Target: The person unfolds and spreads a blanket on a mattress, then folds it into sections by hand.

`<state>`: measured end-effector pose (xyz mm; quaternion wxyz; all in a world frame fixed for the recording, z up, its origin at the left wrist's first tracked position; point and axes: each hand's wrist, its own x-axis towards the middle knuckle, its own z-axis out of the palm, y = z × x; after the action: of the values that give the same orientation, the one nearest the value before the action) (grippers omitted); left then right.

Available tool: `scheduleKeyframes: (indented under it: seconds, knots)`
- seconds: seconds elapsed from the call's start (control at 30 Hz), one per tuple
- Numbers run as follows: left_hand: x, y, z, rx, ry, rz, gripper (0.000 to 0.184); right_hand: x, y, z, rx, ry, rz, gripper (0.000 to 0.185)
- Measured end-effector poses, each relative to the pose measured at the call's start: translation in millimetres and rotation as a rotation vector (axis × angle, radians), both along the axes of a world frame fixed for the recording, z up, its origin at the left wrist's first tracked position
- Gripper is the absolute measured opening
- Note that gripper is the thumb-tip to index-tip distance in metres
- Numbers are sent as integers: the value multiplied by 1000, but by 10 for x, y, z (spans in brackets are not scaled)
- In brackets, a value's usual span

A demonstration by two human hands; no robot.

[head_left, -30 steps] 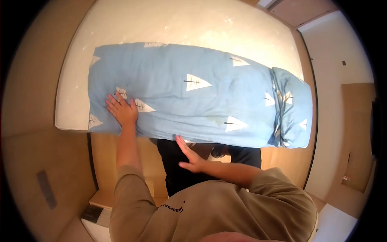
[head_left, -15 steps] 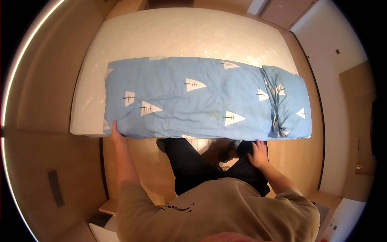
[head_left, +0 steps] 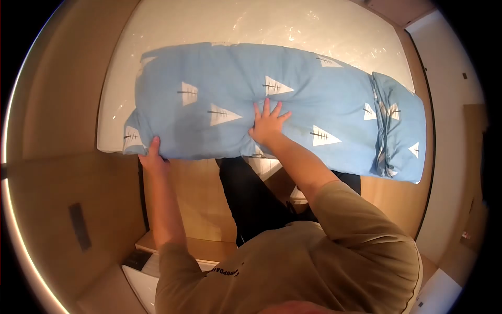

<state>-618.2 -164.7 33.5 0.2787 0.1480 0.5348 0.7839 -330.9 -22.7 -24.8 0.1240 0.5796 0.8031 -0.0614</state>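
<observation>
A blue quilt [head_left: 293, 112] with white tree shapes lies folded in a long bundle along the near side of a pale mattress [head_left: 209, 23]. Its right end is wrapped over in a gathered fold. At the quilt's near left corner, my left hand [head_left: 154, 158] grips the edge, thumb on top and the other fingers mostly hidden beneath. My right hand [head_left: 269, 124] presses flat on the middle of the quilt with its fingers spread. Creases run out from around it.
Wooden panels [head_left: 63, 193] rise at the left. A pale wall [head_left: 444, 78] stands on the right. My legs [head_left: 251, 196] are against the bed's near side, and a white-topped unit [head_left: 138, 288] is at the lower left.
My right hand has moved from beside my leg up onto the quilt's middle. My left hand stays at the near left corner, which now bulges outward. The view has shifted.
</observation>
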Motion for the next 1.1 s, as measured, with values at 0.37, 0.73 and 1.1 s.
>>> scheduleKeyframes:
  seconds: [0.37, 0.73, 1.1]
  knots:
    - [1498, 330, 939, -20, 284, 76, 59, 69, 23, -268, 10, -72, 214, 80]
    - [3631, 304, 899, -164, 1064, -501, 51, 939, -399, -51, 24, 37, 247, 77]
    - [4155, 467, 986, 34, 1388, -782, 41, 1993, -813, 151, -485, 1233, -166, 84]
